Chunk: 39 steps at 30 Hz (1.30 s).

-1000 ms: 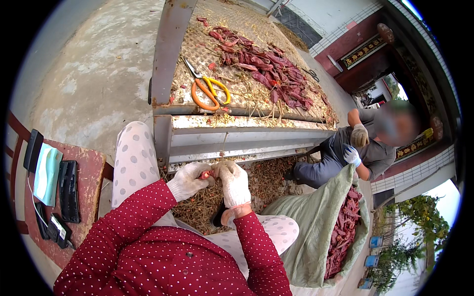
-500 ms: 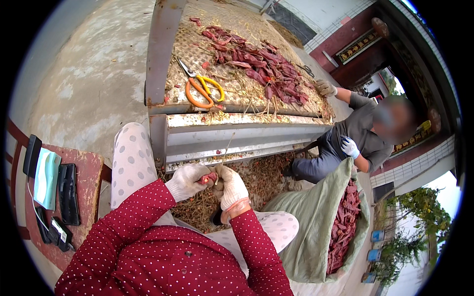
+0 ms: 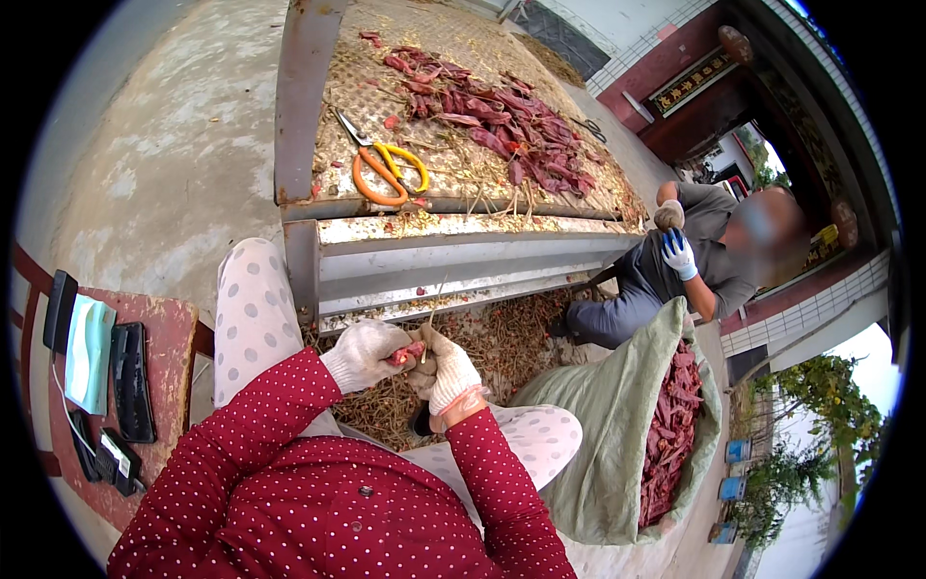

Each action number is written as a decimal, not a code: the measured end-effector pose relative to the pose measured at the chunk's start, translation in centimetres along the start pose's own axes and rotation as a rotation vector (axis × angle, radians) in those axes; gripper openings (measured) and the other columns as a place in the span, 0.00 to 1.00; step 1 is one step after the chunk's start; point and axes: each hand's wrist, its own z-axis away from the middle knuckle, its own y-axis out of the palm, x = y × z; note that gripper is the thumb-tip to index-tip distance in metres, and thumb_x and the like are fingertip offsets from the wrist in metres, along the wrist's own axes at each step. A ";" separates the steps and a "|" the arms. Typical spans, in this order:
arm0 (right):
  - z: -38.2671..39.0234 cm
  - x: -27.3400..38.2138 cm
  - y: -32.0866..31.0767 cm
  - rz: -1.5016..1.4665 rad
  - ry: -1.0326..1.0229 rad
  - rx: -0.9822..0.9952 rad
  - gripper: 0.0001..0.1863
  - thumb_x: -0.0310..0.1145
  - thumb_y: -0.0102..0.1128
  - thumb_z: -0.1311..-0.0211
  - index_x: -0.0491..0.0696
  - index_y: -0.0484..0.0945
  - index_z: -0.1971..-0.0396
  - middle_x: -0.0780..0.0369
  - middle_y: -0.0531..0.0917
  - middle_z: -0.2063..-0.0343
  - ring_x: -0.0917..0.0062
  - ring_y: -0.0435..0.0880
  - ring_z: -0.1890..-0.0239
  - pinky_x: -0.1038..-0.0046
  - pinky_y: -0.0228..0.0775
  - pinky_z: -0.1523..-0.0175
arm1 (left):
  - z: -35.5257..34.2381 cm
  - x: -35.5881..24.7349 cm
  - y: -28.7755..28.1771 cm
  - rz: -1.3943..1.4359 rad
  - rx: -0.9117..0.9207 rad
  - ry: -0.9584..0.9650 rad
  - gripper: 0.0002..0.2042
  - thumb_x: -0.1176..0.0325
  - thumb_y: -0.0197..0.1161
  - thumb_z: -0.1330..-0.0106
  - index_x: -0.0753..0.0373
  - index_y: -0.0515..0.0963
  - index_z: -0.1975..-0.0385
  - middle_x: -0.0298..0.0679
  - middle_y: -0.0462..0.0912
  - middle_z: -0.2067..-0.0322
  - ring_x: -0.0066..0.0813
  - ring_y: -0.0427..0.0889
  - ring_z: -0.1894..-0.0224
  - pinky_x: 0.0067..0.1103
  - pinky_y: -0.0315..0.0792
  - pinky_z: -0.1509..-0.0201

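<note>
My left hand, in a white knitted glove, is closed around a crumpled dried red chili pepper held above my lap. Pressed up beside it, my right hand in a similar glove pinches the pepper's thin pale stem, which sticks up past the fingers. The right fingertips are partly hidden. Beyond both hands, a pile of dried red chili peppers lies on a woven tabletop. Scissors with orange and yellow handles rest near its front edge.
At right stands a green woven sack holding chilies. A co-worker in gloves sits behind it. Cut stems litter the floor under the table. A red stool at left carries a face mask and black devices.
The co-worker's hand has come off the table edge and toward their other hand. My hands stay together on the pepper, and the view has shifted slightly.
</note>
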 end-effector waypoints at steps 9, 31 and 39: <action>-1.8 0.4 -2.2 0.087 -0.165 -0.066 0.12 0.41 0.56 0.28 0.49 0.81 0.59 0.69 0.78 0.75 0.85 0.60 0.88 0.81 0.51 0.85 | 0.0 1.4 1.3 0.150 -0.108 0.065 0.13 0.73 0.69 0.47 0.59 0.82 0.60 0.43 0.85 0.65 0.44 0.84 0.60 0.35 0.78 0.56; -6.1 22.6 2.8 1.515 -1.158 -0.615 0.20 0.45 0.60 0.39 0.43 0.86 0.59 0.47 0.87 0.61 0.52 0.86 0.56 0.59 0.76 0.49 | 0.7 3.1 1.4 1.302 -0.188 -0.426 0.12 0.82 0.64 0.38 0.71 0.76 0.55 0.41 0.82 0.65 0.27 0.85 0.67 0.22 0.82 0.61; -12.3 26.4 4.2 1.682 -0.830 -0.848 0.25 0.49 0.64 0.44 0.43 0.86 0.56 0.45 0.86 0.56 0.53 0.85 0.50 0.61 0.75 0.44 | 0.9 3.2 1.5 1.382 -0.184 -0.386 0.10 0.78 0.64 0.37 0.71 0.77 0.56 0.40 0.82 0.69 0.26 0.84 0.68 0.22 0.80 0.62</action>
